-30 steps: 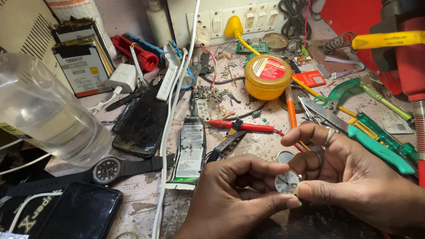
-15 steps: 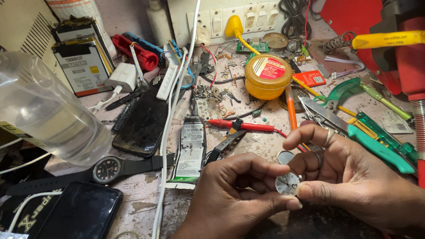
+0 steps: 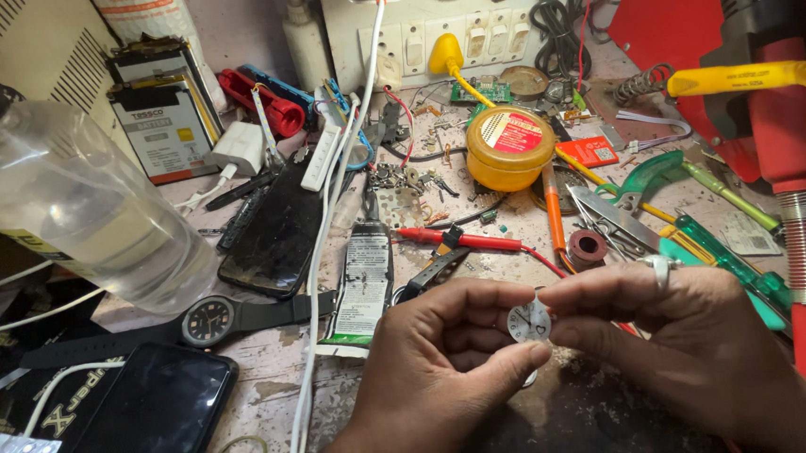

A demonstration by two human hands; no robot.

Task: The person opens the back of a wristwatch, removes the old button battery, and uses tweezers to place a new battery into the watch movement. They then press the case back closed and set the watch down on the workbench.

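Observation:
My left hand (image 3: 432,366) and my right hand (image 3: 685,339) meet just above the near middle of the cluttered bench. Between their thumbs and fingertips they pinch a small round silver watch face (image 3: 529,323), its dial turned up toward the camera. A ring sits on one finger of my right hand. A black wristwatch (image 3: 211,319) with its strap lies flat on the bench to the left of my left hand.
A clear plastic bottle (image 3: 70,202) lies at left. Two dark phones (image 3: 143,424) (image 3: 276,231), a white cable (image 3: 324,251), a yellow round tin (image 3: 509,148), red probes, screwdrivers, tweezers and a red hot-air tool (image 3: 776,87) with a yellow hose crowd the bench.
Both hands have stayed almost still. The watch face has shifted slightly between the fingertips.

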